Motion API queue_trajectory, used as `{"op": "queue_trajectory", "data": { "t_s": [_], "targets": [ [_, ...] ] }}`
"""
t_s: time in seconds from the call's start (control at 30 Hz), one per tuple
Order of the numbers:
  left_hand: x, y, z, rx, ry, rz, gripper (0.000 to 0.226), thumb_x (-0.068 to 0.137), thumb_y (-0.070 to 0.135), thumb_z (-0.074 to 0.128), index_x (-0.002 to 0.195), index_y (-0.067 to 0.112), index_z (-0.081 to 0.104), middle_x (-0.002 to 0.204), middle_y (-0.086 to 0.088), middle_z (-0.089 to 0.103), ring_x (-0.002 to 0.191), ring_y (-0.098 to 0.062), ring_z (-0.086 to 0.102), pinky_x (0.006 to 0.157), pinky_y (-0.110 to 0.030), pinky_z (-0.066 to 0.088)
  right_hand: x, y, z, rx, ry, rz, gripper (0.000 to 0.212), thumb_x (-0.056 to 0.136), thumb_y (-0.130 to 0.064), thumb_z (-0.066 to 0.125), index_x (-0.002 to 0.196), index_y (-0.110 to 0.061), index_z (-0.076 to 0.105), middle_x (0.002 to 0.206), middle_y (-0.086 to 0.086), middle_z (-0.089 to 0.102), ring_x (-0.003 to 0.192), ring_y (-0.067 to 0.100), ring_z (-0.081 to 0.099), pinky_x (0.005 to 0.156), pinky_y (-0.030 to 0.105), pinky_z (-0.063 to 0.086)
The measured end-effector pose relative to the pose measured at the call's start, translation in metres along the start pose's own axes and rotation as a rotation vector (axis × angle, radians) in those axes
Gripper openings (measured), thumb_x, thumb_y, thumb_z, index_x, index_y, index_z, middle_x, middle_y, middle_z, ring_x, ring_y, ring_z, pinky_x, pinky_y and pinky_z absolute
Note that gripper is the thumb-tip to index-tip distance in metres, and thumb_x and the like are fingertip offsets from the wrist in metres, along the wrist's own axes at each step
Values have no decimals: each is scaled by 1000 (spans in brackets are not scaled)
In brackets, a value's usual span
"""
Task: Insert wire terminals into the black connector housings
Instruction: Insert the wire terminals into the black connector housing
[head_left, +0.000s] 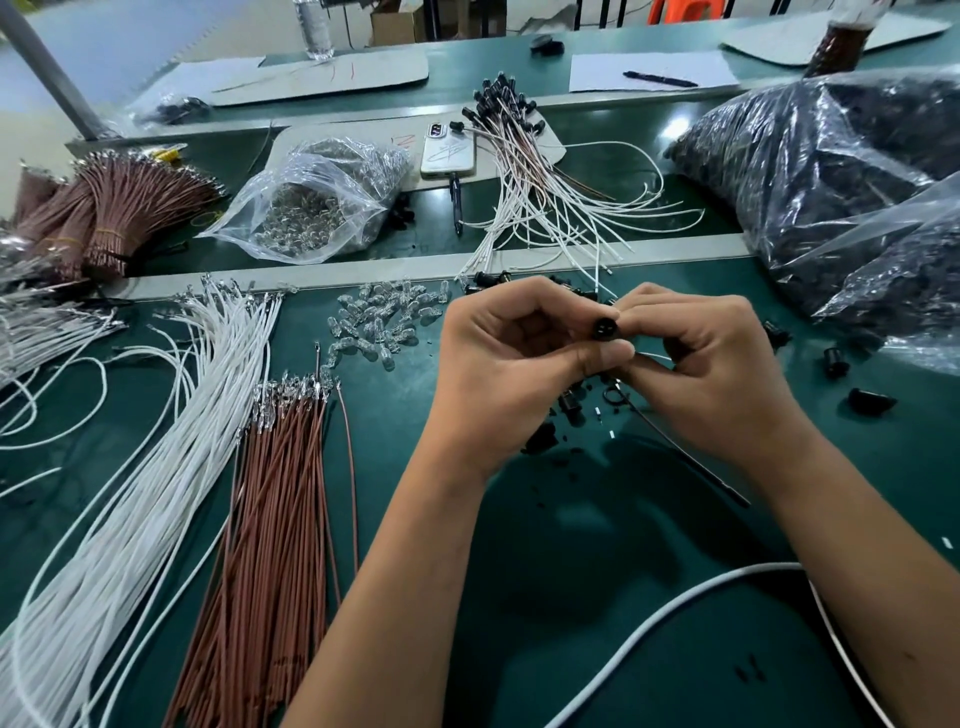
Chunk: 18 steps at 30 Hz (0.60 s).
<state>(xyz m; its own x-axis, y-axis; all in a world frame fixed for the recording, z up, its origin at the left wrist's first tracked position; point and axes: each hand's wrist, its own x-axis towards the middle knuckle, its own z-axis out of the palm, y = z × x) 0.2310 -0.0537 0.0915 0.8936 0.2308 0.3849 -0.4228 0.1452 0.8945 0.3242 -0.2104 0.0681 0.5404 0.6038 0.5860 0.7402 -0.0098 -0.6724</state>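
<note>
A small round black connector housing (605, 327) is held up between both hands above the green mat, its open face toward me. My left hand (511, 358) pinches it from the left with thumb and curled fingers. My right hand (711, 358) grips it from the right and also holds a white wire (655, 356) and a brown wire (685, 453) that trails down to the right. Loose black housings (569, 410) lie under the hands. White terminal wires (208, 395) and brown terminal wires (280, 509) lie in bundles at the left.
Small clear bulbs (382, 325) are scattered ahead of the hands, with a bag of them (317, 208) further back. Finished assemblies (524, 171) fan out beside a phone (448, 150). Large bags of black housings (841, 171) fill the right. A grey cable (675, 608) crosses the near mat.
</note>
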Motion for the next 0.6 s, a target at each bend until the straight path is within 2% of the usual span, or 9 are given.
{"op": "queue_trajectory", "data": {
  "t_s": [0.13, 0.23, 0.3, 0.37, 0.5, 0.6],
  "targets": [
    [3, -2, -2, 5, 66, -26, 25, 69, -12, 81, 79, 7, 70, 77, -4, 74, 69, -14, 69, 69, -25, 57, 0, -5, -3, 32, 88, 57, 11, 90, -35, 80, 94, -25, 78, 89, -2, 75, 82, 18, 69, 75, 31, 53],
    [5, -5, -6, 94, 168, -20, 24, 71, -6, 85, 81, 12, 71, 77, -1, 74, 69, -13, 68, 69, -27, 58, 1, -7, -4, -298, 259, -6, 20, 86, -32, 86, 95, -16, 79, 94, -3, 73, 94, 23, 66, 85, 34, 51],
    [6, -7, -7, 125, 245, -4, 26, 72, -6, 85, 81, 14, 71, 75, 2, 73, 69, -12, 68, 69, -26, 58, 1, -11, -2, -432, 347, -61, 21, 88, -28, 86, 86, -10, 76, 89, 1, 70, 90, 27, 61, 83, 37, 49],
    [6, -9, -6, 137, 291, 19, 26, 72, -6, 85, 81, 13, 70, 74, 1, 73, 68, -12, 67, 68, -24, 57, 1, -14, 4, -414, 311, -88, 19, 92, -25, 83, 85, -8, 77, 85, 2, 70, 83, 26, 61, 78, 38, 50],
    [6, -11, -4, 128, 288, 50, 25, 73, -7, 85, 82, 11, 71, 77, -4, 73, 71, -16, 68, 71, -28, 58, 0, -14, 15, -377, 199, -47, 15, 92, -18, 80, 101, -6, 80, 91, 4, 74, 81, 21, 65, 75, 36, 54],
    [5, -11, -2, 121, 246, 72, 27, 72, -9, 84, 82, 11, 71, 78, -3, 73, 72, -16, 69, 71, -28, 58, -2, -14, 14, -329, 217, -16, 12, 92, -18, 78, 101, -10, 80, 92, -6, 74, 81, 10, 67, 76, 28, 54]
  ]
}}
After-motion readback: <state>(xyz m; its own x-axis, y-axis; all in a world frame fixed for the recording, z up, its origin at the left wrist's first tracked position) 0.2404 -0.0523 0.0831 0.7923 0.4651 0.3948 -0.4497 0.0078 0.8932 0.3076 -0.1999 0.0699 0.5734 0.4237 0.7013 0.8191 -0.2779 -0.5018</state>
